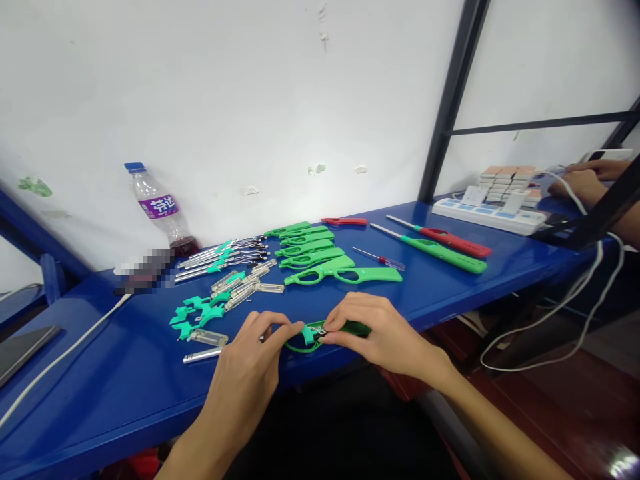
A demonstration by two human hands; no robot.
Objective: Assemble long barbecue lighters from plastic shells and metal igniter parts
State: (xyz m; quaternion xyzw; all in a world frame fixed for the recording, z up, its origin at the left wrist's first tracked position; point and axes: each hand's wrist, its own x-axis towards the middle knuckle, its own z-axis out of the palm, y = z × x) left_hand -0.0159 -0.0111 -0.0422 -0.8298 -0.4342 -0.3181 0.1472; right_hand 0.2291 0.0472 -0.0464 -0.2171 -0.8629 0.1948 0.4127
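Note:
Both my hands meet at the front edge of the blue table (125, 387) on a green plastic lighter shell (350, 328). My left hand (250, 373) pinches a small green trigger piece (306, 333) at the shell's left end, fingers closed. My right hand (373, 330) curls over the shell and holds it down. A metal tube (200, 356) lies just left of my left hand.
Green shell halves (320, 257), metal tube assemblies (225, 257), green triggers (193, 313), a small screwdriver (380, 259) and finished red and green lighters (443, 248) lie behind. A bottle (160, 210) stands at the wall. Another person's hands (583, 180) are at far right.

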